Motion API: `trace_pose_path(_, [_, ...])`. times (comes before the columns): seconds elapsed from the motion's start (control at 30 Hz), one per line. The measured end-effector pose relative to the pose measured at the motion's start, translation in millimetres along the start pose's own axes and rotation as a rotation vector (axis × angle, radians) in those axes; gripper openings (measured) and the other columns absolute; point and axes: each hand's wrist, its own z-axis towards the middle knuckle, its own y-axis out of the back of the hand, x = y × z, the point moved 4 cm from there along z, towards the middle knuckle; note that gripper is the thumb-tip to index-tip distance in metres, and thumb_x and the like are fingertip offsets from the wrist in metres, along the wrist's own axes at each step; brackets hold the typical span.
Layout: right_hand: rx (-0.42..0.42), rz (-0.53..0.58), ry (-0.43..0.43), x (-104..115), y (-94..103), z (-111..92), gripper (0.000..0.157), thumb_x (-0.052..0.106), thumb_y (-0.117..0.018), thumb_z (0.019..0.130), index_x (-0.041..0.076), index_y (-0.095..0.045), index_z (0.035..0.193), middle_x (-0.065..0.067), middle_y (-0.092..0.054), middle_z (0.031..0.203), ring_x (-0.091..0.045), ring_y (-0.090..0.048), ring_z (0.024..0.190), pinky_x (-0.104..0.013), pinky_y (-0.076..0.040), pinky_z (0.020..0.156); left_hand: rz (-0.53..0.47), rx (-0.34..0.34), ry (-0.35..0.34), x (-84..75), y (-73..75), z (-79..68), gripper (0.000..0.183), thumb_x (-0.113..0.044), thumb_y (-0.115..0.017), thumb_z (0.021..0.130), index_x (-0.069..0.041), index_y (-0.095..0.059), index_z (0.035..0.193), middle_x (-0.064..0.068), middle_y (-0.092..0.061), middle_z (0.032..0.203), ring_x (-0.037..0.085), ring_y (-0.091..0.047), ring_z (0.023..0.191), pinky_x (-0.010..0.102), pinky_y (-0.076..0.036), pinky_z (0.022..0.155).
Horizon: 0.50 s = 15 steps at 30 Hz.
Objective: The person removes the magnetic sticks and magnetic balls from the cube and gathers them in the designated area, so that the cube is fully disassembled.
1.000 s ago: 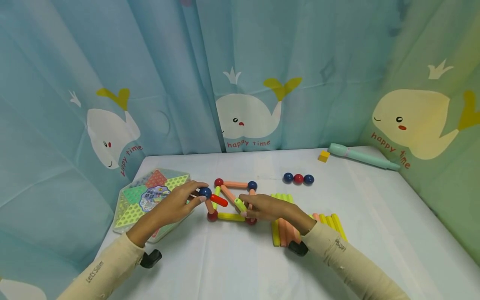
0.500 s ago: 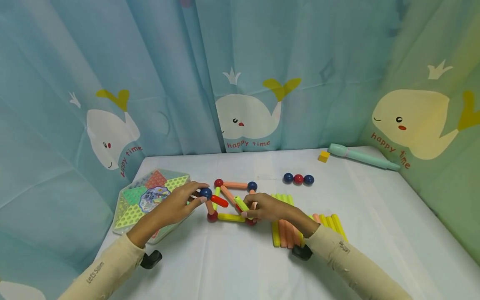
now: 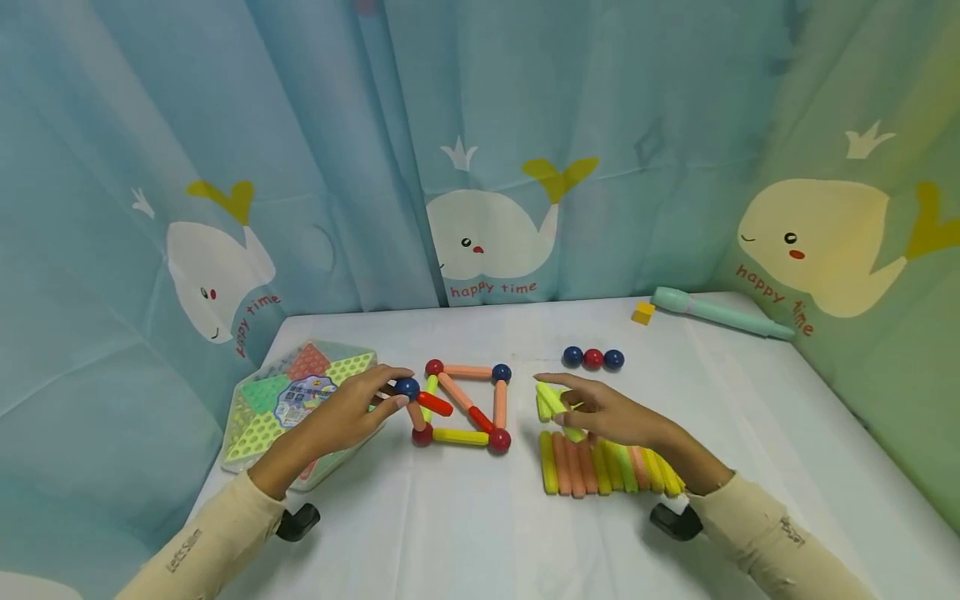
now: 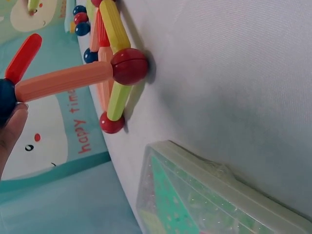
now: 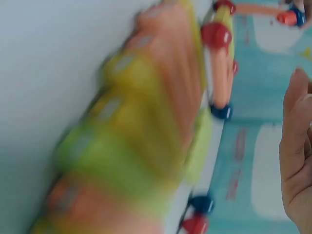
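Two bare hands work over a white table (image 3: 465,533). The left hand (image 3: 356,408) pinches a blue ball (image 3: 407,388) between thumb and fingertips; a short red stick (image 3: 435,404) juts from that ball toward the right, and a peach stick (image 4: 66,80) under it stands on the near left red ball (image 4: 129,67) of a stick frame (image 3: 461,437) lying on the table, just right of the hand. The frame is four-sided, with three red balls and one blue ball at its corners and a peach-and-red diagonal running from far left to near right. Right of the frame, the right hand (image 3: 615,414) grips a light green stick (image 3: 553,400) between thumb and fingers, held at a slant above other green sticks (image 3: 543,410). Nearer lies a row of yellow, peach and green sticks (image 3: 588,467), side by side. Beyond the right hand sit three loose balls (image 3: 593,359), blue, red, blue; farther right are a yellow cube (image 3: 642,313) and a long pale green object (image 3: 723,315). A clear box (image 3: 255,429) lies at the left, partly behind the left forearm
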Motion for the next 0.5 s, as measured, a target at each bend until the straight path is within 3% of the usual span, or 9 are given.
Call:
trace_pose_path(0.07, [-0.03,-0.023,-0.01,-8.7,12.7,-19.2,0.061,0.015,-0.058,0.101,0.011,-0.03,0.155,-0.027,-0.061,0.116,-0.031,-0.064,0.09,-0.045,-0.06,0.064,-0.002,0.003,0.006,0.7,-0.4,-0.4,0.04,-0.022,-0.058,0.103,-0.004,-0.054,0.139,0.012,-0.064,0.126,0.024,-0.068,0.108,0.036,-0.059,0.09])
trace_pose_path(0.27, [-0.093,-0.069,-0.065,-48.5,51.9,-69.9,0.052,0.013,-0.058,0.101,0.001,-0.034,0.146,-0.011,-0.06,0.088,-0.018,-0.059,0.065,-0.034,-0.055,0.053,-0.004,0.004,0.031,3.1,0.0,-1.3,0.04,-0.024,-0.059,0.103,-0.006,-0.055,0.139,0.01,-0.064,0.126,0.022,-0.068,0.108,0.036,-0.059,0.09])
trace_pose_path(0.5, [-0.147,-0.162,-0.241,-99.7,77.1,-114.1,0.048,0.019,-0.059,0.102,-0.004,-0.039,0.139,-0.004,-0.059,0.074,-0.016,-0.055,0.058,-0.027,-0.047,0.051,-0.009,0.019,0.027,1.9,-1.5,3.1,0.043,-0.028,-0.059,0.103,-0.007,-0.054,0.14,0.009,-0.063,0.127,0.023,-0.068,0.11,0.037,-0.058,0.091])
